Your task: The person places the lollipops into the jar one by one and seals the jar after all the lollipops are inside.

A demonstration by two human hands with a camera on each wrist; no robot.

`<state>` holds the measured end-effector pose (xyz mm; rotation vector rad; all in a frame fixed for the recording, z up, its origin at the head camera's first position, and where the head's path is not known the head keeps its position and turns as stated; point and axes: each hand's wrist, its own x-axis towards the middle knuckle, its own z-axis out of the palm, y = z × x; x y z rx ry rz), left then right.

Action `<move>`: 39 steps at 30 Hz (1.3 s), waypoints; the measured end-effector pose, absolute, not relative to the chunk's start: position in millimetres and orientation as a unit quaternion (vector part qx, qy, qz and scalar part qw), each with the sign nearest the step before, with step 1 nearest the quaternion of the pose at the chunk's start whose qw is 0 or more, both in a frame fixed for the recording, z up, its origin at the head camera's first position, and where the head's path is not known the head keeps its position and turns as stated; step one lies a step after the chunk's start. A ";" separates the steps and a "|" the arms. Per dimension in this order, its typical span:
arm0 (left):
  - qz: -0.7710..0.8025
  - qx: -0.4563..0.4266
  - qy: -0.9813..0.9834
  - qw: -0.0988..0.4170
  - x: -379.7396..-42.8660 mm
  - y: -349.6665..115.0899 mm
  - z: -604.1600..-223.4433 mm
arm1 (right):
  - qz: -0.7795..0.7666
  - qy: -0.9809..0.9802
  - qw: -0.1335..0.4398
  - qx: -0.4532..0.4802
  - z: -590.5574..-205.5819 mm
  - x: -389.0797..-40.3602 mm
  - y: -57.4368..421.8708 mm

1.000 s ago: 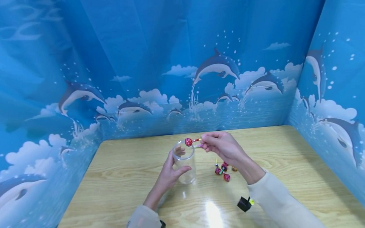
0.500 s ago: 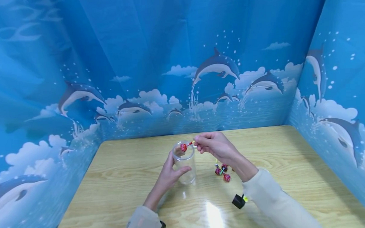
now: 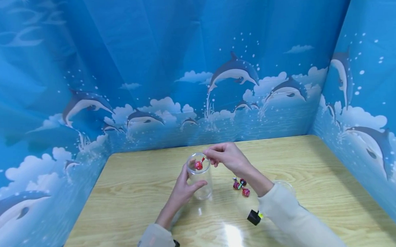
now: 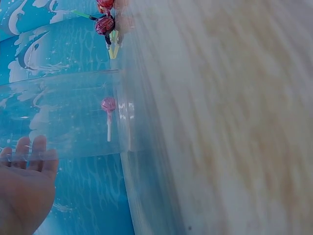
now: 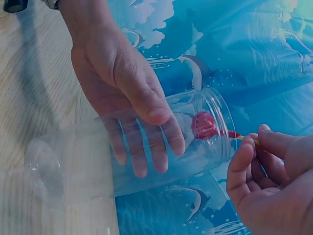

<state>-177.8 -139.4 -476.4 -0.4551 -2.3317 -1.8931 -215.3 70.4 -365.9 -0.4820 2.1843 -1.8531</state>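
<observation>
A clear plastic jar stands upright on the table, its mouth facing up. My left hand holds it from the left, thumb on the near side and fingers on the far side. The right hand pinches the yellow stick of a red-wrapped lollipop between thumb and fingers. That lollipop's head hangs inside the jar's mouth, just below the rim. Through the jar wall in the left wrist view a pink lollipop with a white stick shows; the right hand hides it from the head view.
Several wrapped lollipops lie in a small cluster right of the jar. A clear round lid is partly hidden behind the right sleeve. A black wrist camera hangs at the right cuff. Blue dolphin-print curtains border the wooden table.
My right hand has moved left toward the jar, and the red lollipop has gone from above the rim to inside the mouth, tilting head-down. The left hand and jar stay put.
</observation>
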 end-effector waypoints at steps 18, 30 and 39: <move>-0.623 -0.156 -0.765 0.053 -177.1 -138.2 -474.6 | -0.523 0.817 0.046 -0.240 -357.9 -211.6 60.1; -0.618 -0.173 -0.765 0.063 -177.1 -138.1 -474.5 | -0.516 0.815 0.046 -0.260 -358.6 -212.2 59.4; -0.615 -0.184 -0.763 0.078 -178.8 -138.7 -476.6 | -0.539 0.806 0.058 -0.237 -354.6 -212.0 75.7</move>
